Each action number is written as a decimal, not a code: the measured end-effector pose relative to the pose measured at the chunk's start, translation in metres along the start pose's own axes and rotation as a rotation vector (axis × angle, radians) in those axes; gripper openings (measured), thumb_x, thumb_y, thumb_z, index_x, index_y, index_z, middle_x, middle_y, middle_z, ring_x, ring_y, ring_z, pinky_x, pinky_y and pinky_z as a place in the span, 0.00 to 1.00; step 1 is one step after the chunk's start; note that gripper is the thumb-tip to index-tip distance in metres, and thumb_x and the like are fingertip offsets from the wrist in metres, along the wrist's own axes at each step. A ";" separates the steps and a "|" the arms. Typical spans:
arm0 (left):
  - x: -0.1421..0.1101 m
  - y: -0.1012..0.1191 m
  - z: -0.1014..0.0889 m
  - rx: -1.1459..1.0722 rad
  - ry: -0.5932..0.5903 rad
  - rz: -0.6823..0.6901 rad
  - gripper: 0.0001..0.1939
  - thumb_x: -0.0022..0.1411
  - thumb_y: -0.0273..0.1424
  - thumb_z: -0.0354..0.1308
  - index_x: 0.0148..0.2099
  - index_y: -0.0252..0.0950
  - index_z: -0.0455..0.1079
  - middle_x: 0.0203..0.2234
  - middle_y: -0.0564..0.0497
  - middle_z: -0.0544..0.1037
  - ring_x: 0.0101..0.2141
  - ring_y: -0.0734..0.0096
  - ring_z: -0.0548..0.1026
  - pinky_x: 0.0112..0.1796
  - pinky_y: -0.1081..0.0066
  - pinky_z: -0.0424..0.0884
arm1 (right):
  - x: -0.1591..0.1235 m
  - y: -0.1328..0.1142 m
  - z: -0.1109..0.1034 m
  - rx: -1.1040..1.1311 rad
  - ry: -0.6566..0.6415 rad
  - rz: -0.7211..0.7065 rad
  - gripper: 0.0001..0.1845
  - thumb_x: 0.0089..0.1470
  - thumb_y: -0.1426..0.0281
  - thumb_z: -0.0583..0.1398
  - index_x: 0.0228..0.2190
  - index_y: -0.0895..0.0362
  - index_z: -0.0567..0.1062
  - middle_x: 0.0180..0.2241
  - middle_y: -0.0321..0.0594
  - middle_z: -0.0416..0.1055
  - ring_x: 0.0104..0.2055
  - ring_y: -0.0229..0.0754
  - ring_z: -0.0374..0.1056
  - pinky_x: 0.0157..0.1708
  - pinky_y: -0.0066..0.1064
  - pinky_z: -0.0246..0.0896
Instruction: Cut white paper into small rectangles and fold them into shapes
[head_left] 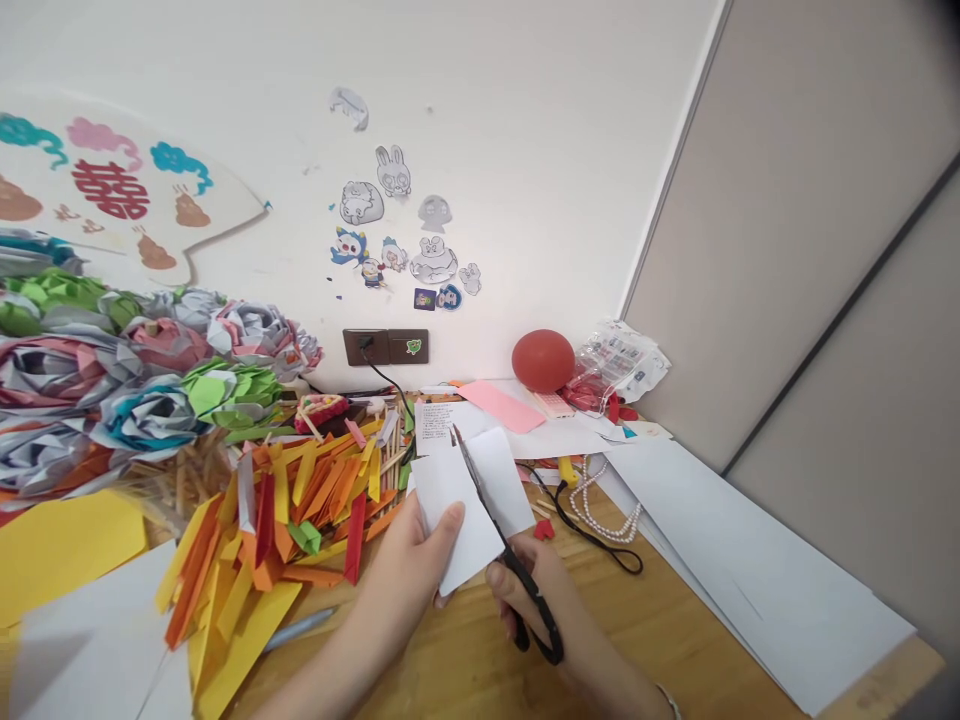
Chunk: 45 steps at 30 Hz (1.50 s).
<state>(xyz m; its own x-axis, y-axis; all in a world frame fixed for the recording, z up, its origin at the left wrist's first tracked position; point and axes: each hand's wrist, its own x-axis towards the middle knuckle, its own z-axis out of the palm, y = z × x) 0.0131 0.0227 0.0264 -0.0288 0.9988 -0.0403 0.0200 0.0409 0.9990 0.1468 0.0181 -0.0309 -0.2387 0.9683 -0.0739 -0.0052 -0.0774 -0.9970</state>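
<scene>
My left hand (409, 575) pinches the lower left part of a small white sheet of paper (457, 500), held above the wooden table (450, 660). My right hand (551, 610) grips black-handled scissors (499, 545) whose blades run up through the middle of that sheet, pointing away from me. To the left of both hands lies a pile of folded orange, yellow, red and green paper strips (285, 520).
Folded paper flowers (127, 380) are heaped at the far left. A yellow sheet (64, 545) and white sheets (750, 570) lie on the table. A red ball (542, 360), plastic bag (622, 365), pink slip (502, 405), bead string (607, 520) and black cord (600, 545) sit near the wall.
</scene>
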 end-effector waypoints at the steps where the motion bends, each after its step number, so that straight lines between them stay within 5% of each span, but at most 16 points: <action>1: 0.000 -0.001 0.000 -0.001 -0.011 -0.006 0.14 0.52 0.40 0.55 0.34 0.36 0.59 0.12 0.64 0.63 0.10 0.83 0.56 0.10 0.81 0.51 | 0.000 -0.001 0.000 -0.011 -0.002 0.010 0.27 0.35 0.48 0.64 0.24 0.57 0.63 0.14 0.26 0.59 0.12 0.28 0.54 0.11 0.21 0.47; 8: 0.002 -0.004 0.001 -0.052 -0.046 -0.026 0.14 0.52 0.41 0.55 0.34 0.36 0.59 0.12 0.63 0.64 0.10 0.83 0.55 0.11 0.80 0.50 | -0.001 -0.002 0.001 -0.053 0.039 0.077 0.28 0.32 0.47 0.64 0.23 0.57 0.62 0.12 0.24 0.57 0.11 0.28 0.50 0.10 0.21 0.42; 19: 0.000 -0.010 0.003 -0.073 -0.129 -0.097 0.16 0.51 0.43 0.57 0.30 0.38 0.58 0.11 0.63 0.64 0.09 0.84 0.53 0.11 0.80 0.48 | -0.001 -0.002 -0.004 0.045 -0.083 0.059 0.29 0.37 0.43 0.61 0.23 0.56 0.61 0.14 0.28 0.60 0.12 0.30 0.55 0.12 0.23 0.48; 38: 0.003 -0.015 0.004 -0.120 -0.136 -0.168 0.16 0.47 0.42 0.60 0.28 0.38 0.59 0.10 0.62 0.65 0.07 0.85 0.52 0.10 0.80 0.46 | 0.006 0.003 0.001 -0.084 0.083 0.154 0.21 0.37 0.53 0.62 0.20 0.56 0.61 0.10 0.26 0.59 0.09 0.29 0.52 0.08 0.21 0.43; 45: -0.003 -0.012 -0.012 -0.134 -0.042 -0.167 0.13 0.51 0.39 0.60 0.32 0.36 0.64 0.12 0.59 0.70 0.10 0.77 0.64 0.13 0.77 0.59 | 0.013 0.003 -0.020 -0.241 0.156 0.027 0.19 0.40 0.57 0.62 0.30 0.59 0.69 0.14 0.28 0.60 0.13 0.33 0.56 0.12 0.24 0.51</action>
<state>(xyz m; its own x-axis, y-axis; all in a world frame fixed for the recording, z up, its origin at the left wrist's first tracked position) 0.0011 0.0185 0.0151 0.0210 0.9788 -0.2037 -0.1142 0.2048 0.9721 0.1628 0.0348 -0.0348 -0.0834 0.9929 -0.0845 0.2342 -0.0629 -0.9701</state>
